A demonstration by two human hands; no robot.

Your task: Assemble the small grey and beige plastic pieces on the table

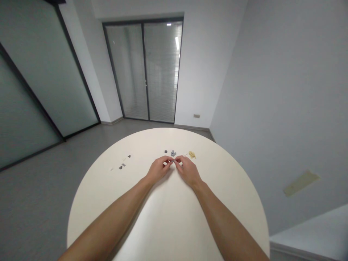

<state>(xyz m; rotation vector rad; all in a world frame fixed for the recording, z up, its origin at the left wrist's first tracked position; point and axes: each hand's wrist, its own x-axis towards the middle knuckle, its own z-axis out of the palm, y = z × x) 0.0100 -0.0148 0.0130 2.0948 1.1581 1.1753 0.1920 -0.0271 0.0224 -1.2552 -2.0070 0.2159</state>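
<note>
My left hand point(159, 169) and my right hand point(188, 171) meet above the middle of a round cream table point(174, 139). Their fingertips pinch a tiny grey plastic piece point(173, 161) from both sides, and the fingers hide most of it. Just beyond the fingers lies a grey plastic part point(173, 153), with a dark square piece point(165, 151) to its left. A small tan cluster of parts point(192, 154) sits beyond my right hand. Further left lie several small dark and grey bits point(121, 166).
The round table's curved edge surrounds my forearms, with a grey floor beyond it. Frosted glass panels stand on the left, a glass double door with blinds straight ahead, and a pale wall on the right.
</note>
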